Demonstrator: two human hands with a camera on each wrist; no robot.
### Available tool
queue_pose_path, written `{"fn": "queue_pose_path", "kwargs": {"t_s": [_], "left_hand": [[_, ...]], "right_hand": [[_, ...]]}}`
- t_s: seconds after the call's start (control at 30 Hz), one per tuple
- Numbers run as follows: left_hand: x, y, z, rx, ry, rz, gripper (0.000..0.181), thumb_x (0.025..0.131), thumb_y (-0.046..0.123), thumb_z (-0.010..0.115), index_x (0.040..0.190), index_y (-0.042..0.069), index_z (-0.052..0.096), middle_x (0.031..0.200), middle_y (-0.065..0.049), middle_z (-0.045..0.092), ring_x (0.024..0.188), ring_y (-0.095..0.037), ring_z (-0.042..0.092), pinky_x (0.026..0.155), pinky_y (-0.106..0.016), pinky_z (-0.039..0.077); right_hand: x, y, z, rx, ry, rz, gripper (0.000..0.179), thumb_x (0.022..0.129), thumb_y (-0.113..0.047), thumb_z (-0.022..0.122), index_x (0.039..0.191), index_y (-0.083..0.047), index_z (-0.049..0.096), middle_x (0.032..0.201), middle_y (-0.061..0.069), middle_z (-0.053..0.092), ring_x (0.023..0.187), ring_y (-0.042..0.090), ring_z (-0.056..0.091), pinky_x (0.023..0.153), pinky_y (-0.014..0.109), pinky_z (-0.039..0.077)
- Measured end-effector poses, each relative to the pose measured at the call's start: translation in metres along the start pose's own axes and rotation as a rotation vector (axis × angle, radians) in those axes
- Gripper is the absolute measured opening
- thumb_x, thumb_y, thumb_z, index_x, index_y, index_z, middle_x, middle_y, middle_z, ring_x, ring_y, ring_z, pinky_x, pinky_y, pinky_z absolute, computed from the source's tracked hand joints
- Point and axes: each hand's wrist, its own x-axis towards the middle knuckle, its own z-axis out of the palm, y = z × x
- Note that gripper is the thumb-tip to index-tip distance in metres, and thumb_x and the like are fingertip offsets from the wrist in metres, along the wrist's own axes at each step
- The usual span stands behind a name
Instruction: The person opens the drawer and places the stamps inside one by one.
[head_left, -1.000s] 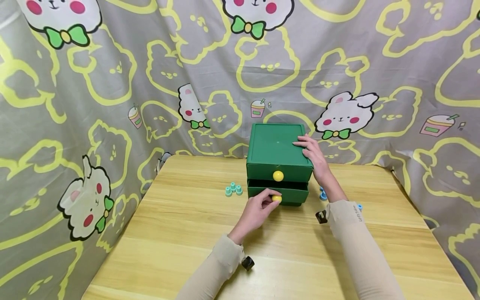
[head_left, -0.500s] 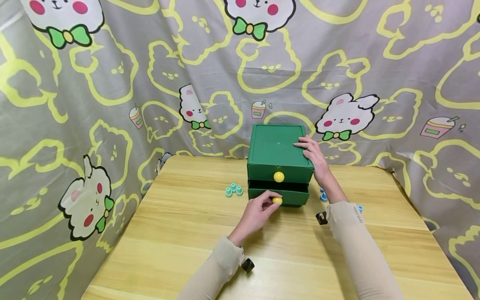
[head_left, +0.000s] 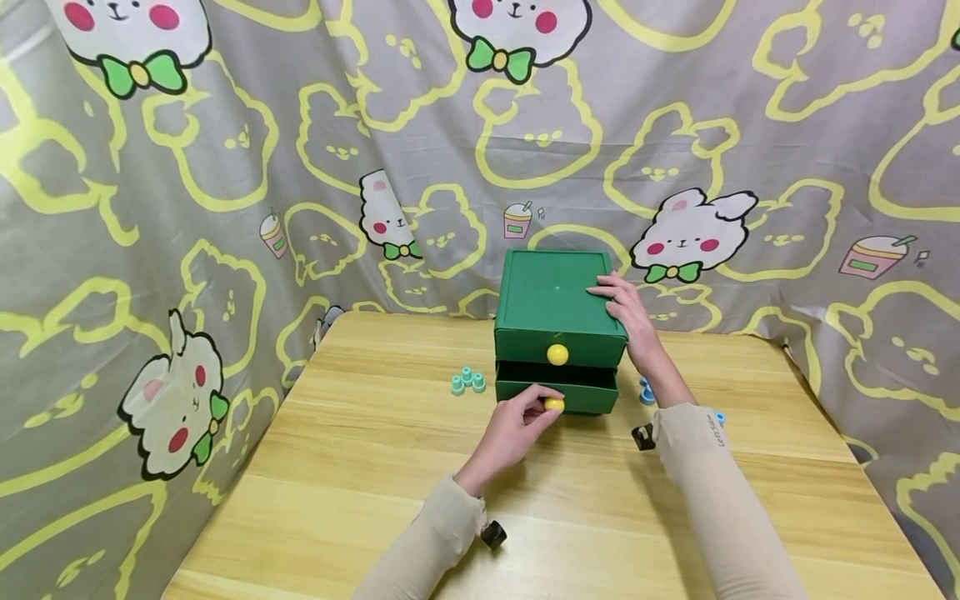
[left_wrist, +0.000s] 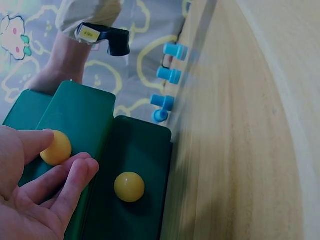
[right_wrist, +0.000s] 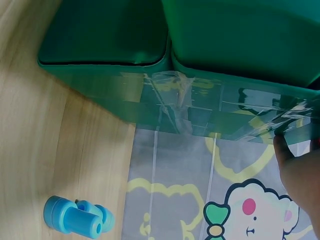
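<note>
A green drawer cabinet (head_left: 551, 287) stands at the back of the table, its drawers fitted with round yellow knobs. Thumb and fingertips of my left hand (head_left: 510, 425) pinch the knob (head_left: 554, 405) of the middle drawer (head_left: 592, 398), which is pulled partway out. Another knob (head_left: 557, 355) marks the top drawer, pushed in. In the left wrist view, the bottom drawer's knob (left_wrist: 129, 187) shows beside my fingers. My right hand (head_left: 633, 317) rests on the cabinet's right top edge, fingers laid over the top and the thumb against the side in the right wrist view.
Three small teal flanged pegs (head_left: 467, 379) stand on the wooden table (head_left: 360, 467) left of the cabinet. Several blue ones (left_wrist: 169, 75) lie to its right, partly hidden by my right arm in the head view. A patterned curtain (head_left: 420, 125) hangs behind.
The middle drawer has come slightly further toward me with my left hand on its knob. My right hand stays on the cabinet.
</note>
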Motion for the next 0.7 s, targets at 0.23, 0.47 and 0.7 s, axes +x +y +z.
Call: {"fn": "queue_pose_path", "kwargs": {"t_s": [0.23,0.47,0.7], "left_hand": [[-0.004,0.0,0.001,0.0,-0.006,-0.002,0.018,0.103,0.029,0.067,0.12,0.027,0.071,0.097,0.006,0.072,0.085,-0.001,0.067,0.08,-0.02,0.057],[-0.01,0.001,0.002,0.016,-0.019,0.0,0.018,0.103,0.029,0.067,0.12,0.028,0.071,0.096,0.008,0.071,0.082,0.0,0.066,0.078,-0.02,0.057],[-0.017,0.005,0.001,0.051,-0.044,-0.003,0.018,0.103,0.03,0.066,0.121,0.029,0.07,0.095,0.009,0.071,0.082,0.001,0.065,0.077,-0.019,0.056]], "right_hand": [[0.008,0.03,-0.003,-0.018,0.012,-0.002,0.043,0.109,-0.009,0.032,0.14,0.01,0.055,0.165,0.02,0.029,0.162,0.027,0.0,0.129,0.057,-0.004],[0.003,0.01,-0.002,-0.002,-0.008,-0.004,0.044,0.109,-0.009,0.03,0.14,0.013,0.054,0.163,0.026,0.026,0.162,0.03,0.0,0.128,0.06,-0.005],[0.009,0.03,-0.004,-0.028,0.001,0.008,0.044,0.11,-0.012,0.032,0.141,0.008,0.057,0.165,0.019,0.028,0.162,0.029,0.001,0.128,0.06,-0.002]]}}
